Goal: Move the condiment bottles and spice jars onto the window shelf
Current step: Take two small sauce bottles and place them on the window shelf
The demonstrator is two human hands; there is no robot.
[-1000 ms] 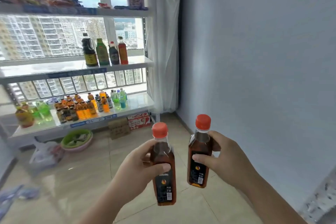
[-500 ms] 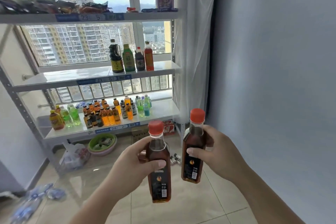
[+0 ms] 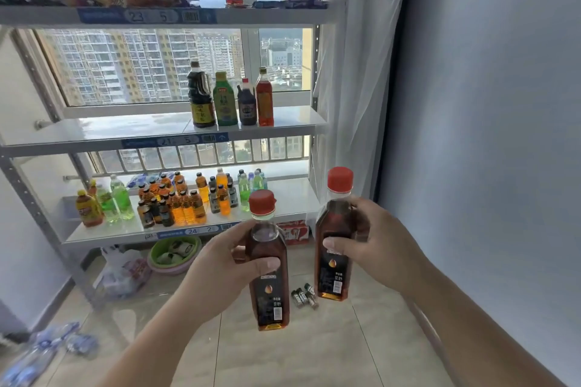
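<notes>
My left hand (image 3: pixel 220 267) grips a dark brown bottle with a red cap (image 3: pixel 268 292) upright in front of me. My right hand (image 3: pixel 377 245) grips a second red-capped brown bottle (image 3: pixel 333 229), held slightly higher and to the right. Both are below and in front of the window shelf (image 3: pixel 132 132), the middle white board of a metal rack. Several condiment bottles (image 3: pixel 231 100) stand at its right part. Small spice jars (image 3: pixel 303 295) lie on the floor between the two held bottles.
The lower rack shelf (image 3: pixel 292 198) is crowded with drink bottles (image 3: pixel 169 201). The top shelf (image 3: pixel 267 14) carries snack packets. A green basin (image 3: pixel 174 253) and a plastic bag (image 3: pixel 122 273) sit on the floor under the rack. A curtain (image 3: pixel 352 72) and a grey wall (image 3: pixel 487 104) close the right.
The view has come closer to the rack and swung left, so the shelves loom larger. Both hands still hold their bottles, now a little higher. The spice jars on the floor have come into sight.
</notes>
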